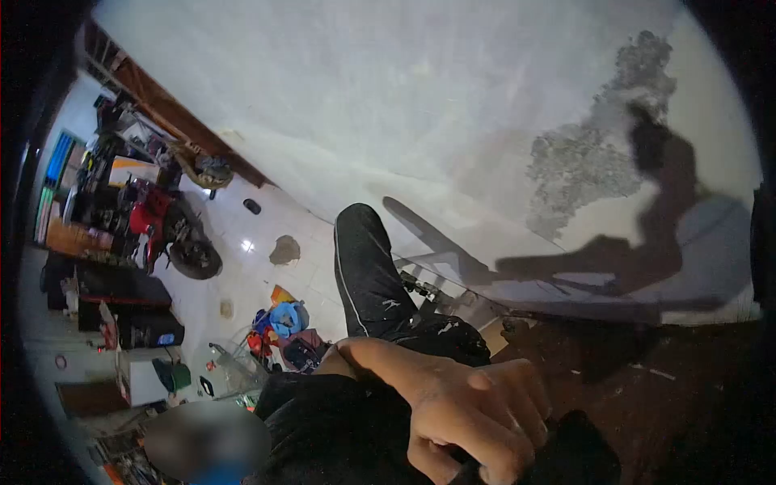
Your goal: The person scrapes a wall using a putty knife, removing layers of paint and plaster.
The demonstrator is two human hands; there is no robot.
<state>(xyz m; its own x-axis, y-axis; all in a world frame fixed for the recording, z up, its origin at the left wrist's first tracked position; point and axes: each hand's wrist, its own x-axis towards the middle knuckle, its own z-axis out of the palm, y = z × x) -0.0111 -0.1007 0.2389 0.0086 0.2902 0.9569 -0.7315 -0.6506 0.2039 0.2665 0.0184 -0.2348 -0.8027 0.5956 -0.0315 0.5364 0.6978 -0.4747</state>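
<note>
My left hand (481,412) is at the lower middle of the head view, its forearm reaching in from the left over my dark clothing. The fingers are curled and closed, with dark material close below them. Whatever they may hold is hidden. Black trousers with a pale side stripe cover my bent leg (364,267), and light smears mark the cloth. My right hand is out of sight.
A pale wall (404,105) bears a rough grey patch (582,162) and a person's shadow. Brown surface (647,404) lies at right. Below left are a red motorbike (158,226), colourful cloth items (287,319), a black slipper (252,207) and a blurred person (208,443).
</note>
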